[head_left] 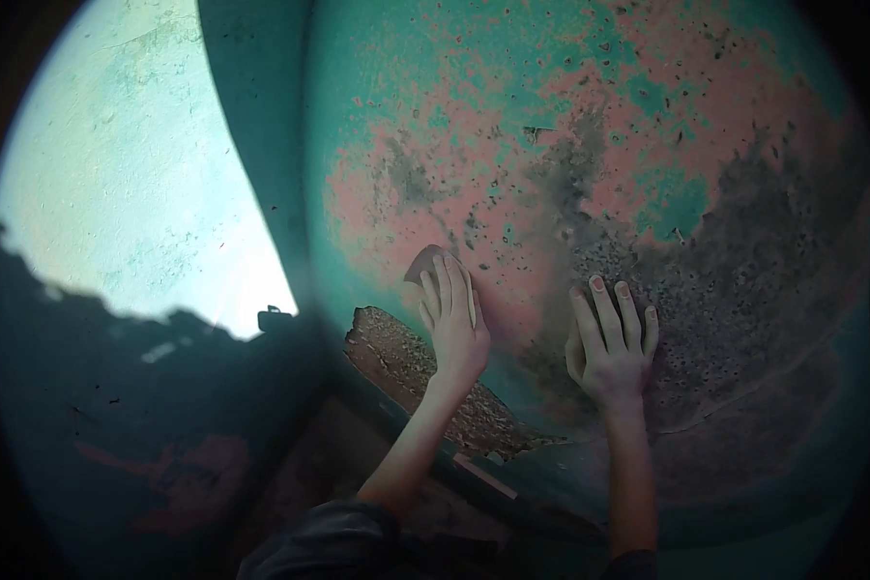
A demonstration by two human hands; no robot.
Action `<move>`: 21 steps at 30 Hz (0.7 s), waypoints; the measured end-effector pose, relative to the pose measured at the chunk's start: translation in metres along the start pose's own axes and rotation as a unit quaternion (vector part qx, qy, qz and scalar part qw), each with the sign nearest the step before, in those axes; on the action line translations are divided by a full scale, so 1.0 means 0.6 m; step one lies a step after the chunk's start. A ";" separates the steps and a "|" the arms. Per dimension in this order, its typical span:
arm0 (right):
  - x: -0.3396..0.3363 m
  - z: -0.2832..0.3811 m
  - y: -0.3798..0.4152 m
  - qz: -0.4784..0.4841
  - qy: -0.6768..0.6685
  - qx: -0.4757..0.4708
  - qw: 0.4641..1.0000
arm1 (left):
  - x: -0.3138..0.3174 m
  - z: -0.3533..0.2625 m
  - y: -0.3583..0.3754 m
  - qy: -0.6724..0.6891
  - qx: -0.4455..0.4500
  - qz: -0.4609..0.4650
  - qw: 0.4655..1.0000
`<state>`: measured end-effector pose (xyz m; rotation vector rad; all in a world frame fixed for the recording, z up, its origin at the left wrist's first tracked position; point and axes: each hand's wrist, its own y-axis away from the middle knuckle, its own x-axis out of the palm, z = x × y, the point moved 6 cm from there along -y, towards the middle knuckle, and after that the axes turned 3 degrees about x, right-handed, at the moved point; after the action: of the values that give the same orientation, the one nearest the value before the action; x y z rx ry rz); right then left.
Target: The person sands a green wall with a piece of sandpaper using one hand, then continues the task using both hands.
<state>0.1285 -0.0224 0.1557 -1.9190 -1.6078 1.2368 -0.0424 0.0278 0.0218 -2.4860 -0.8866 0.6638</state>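
A large rounded surface (512, 58) with worn teal paint over pink and grey patches fills the middle and right. My left hand (449, 324) presses a small dark sheet of sandpaper (421, 263) against the pink area. Its fingers lie close together over the sheet, whose upper left corner sticks out. My right hand (614, 348) rests on the grey, pitted patch (706, 319) with fingers stretched out and slightly apart, holding nothing. Below my left hand is a rough brown patch (391, 348) with a broken, flaking edge.
On the left, a pale turquoise wall (135, 145) is brightly lit above and shaded below. A dark teal vertical band (261, 116) separates it from the rounded surface. A narrow pinkish strip (485, 476) lies along the lower edge. The outer rim of the view is black.
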 end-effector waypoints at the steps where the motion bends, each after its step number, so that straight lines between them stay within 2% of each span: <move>1: -0.001 0.000 0.002 0.002 -0.002 0.001 1.000 | 0.002 -0.002 0.006 0.007 0.004 0.007 1.000; 2: 0.000 0.000 0.001 0.004 -0.001 0.001 1.000 | 0.009 -0.003 0.023 0.006 0.005 0.007 1.000; 4: -0.001 0.000 -0.001 0.001 0.001 0.005 1.000 | 0.045 -0.005 0.083 0.004 -0.001 0.081 0.997; 5: -0.001 0.000 -0.002 0.004 0.001 0.004 1.000 | 0.044 -0.017 0.100 0.011 0.030 0.087 0.996; 8: -0.003 -0.001 0.000 0.007 0.000 0.000 1.000 | 0.028 0.009 0.050 -0.072 0.026 0.101 0.992; 9: -0.002 -0.001 0.000 0.008 -0.003 0.001 1.000 | -0.004 0.015 0.006 -0.011 0.042 0.032 0.999; 10: -0.002 0.000 -0.001 0.007 -0.003 0.006 1.000 | -0.011 0.018 -0.024 -0.014 0.046 0.034 0.998; 12: -0.002 0.000 0.000 0.005 0.000 0.004 1.000 | -0.026 0.030 -0.055 0.020 0.058 -0.025 0.998; 14: -0.002 0.000 -0.001 0.000 0.001 0.004 1.000 | -0.011 0.029 -0.019 0.055 0.073 -0.019 0.996; 16: -0.003 0.002 0.000 -0.001 0.004 0.006 1.000 | 0.019 0.016 0.046 0.038 0.078 0.052 0.995; 18: -0.003 0.002 -0.001 0.000 0.005 0.006 1.000 | 0.029 0.009 0.079 0.052 0.087 0.069 0.992; 20: 0.000 0.003 -0.001 -0.005 0.007 0.003 1.000 | 0.019 0.006 0.061 0.068 0.095 0.084 0.990; 21: -0.001 0.002 -0.001 -0.012 0.007 0.002 1.000 | -0.002 0.019 0.018 0.097 0.086 0.050 0.990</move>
<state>0.1271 -0.0234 0.1556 -1.8965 -1.6159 1.2119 -0.0445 0.0219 0.0076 -2.4013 -0.6104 0.4969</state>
